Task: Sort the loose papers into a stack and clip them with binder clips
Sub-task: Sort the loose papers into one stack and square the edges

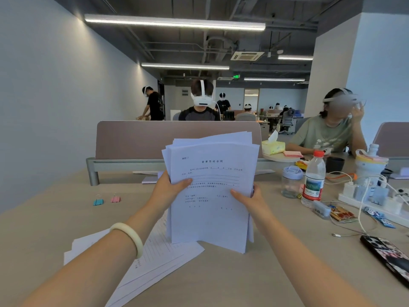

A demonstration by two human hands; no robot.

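A loose sheaf of white printed papers (210, 216) stands upright on the desk, its bottom edges touching the desktop and its top edges uneven. My left hand (168, 190) grips its left edge, thumb across the front sheet. My right hand (247, 199) grips its right edge the same way. More printed sheets (159, 260) lie flat on the desk under my left forearm. A blue binder clip (98, 201) and a pink binder clip (115, 198) lie side by side on the desk to the left, apart from the papers.
A water bottle (313, 180), a lidded jar (291, 181), a power strip with cables (374, 199) and a phone (387, 259) crowd the right side. A divider panel (137, 140) closes the desk's far edge. A person (329, 129) sits at the right.
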